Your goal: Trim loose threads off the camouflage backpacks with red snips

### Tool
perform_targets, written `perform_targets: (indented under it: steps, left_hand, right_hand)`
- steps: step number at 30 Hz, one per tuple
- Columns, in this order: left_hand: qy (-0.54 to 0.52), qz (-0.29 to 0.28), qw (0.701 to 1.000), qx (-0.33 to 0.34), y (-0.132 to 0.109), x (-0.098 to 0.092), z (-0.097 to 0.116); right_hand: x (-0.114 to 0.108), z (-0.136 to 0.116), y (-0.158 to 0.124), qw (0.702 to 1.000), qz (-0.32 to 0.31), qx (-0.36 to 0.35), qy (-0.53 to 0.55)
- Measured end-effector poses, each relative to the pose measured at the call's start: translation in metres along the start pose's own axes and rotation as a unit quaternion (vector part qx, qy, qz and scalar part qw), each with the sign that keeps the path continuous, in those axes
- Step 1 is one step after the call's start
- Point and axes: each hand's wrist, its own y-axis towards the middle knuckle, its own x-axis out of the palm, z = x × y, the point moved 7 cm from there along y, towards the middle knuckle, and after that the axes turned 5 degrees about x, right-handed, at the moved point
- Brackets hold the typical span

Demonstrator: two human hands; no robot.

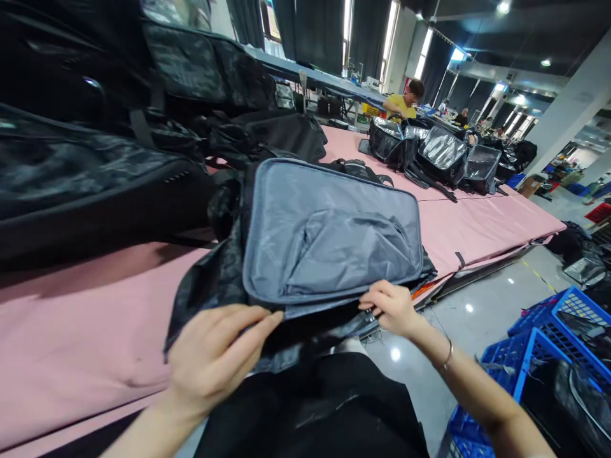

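Note:
A black backpack [205,280] lies on the pink table right in front of me, with its grey-lined panel [344,191] facing up. A gathered grey lining pocket bulges on that panel. At the panel's near edge, my left hand [224,350] pinches the edge of the bag between thumb and fingers. My right hand [389,306] is closed on the same edge farther right, its fingers curled over the fabric. Dark fabric of the bag hangs between both hands toward my lap. What lies under the fingertips is partly hidden.
Large black bags [86,184] are piled on the left of the pink table [477,229]. Several bags with silver lining [443,149] stand farther along it. A person in a yellow top [403,105] works beyond. Blue crates [506,356] with dark bags stand on the floor at right.

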Motion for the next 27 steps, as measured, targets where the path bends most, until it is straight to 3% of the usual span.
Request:
perform_targets:
  steps: [2, 4, 7, 9, 13, 17, 27]
  left_hand:
    - [0.027, 0.047, 0.998, 0.018, -0.009, 0.001, 0.017]
    - [0.05, 0.067, 0.997, -0.008, -0.014, 0.004, 0.026]
    - [0.075, 0.057, 0.994, -0.047, -0.016, 0.006, 0.034]
    - [0.086, 0.057, 0.993, -0.059, -0.014, 0.004, 0.037]
    - [0.095, 0.059, 0.991, -0.077, -0.012, 0.003, 0.039]
    - [0.086, 0.04, 0.992, -0.08, -0.012, 0.008, 0.039]
    - [0.078, 0.078, 0.99, -0.093, -0.012, 0.004, 0.041]
  right_hand:
    - [0.007, 0.005, -0.033, 0.992, 0.085, 0.075, 0.048]
    - [0.016, 0.0, -0.053, 0.982, 0.113, 0.135, 0.07]
    - [0.032, -0.009, -0.066, 0.949, 0.105, 0.256, 0.149]
    - [0.041, -0.019, -0.065, 0.93, 0.08, 0.293, 0.206]
    - [0.049, -0.035, -0.056, 0.917, 0.06, 0.3, 0.257]
    - [0.052, -0.041, -0.049, 0.914, 0.086, 0.293, 0.269]
    - [0.057, -0.057, -0.036, 0.923, 0.136, 0.246, 0.262]
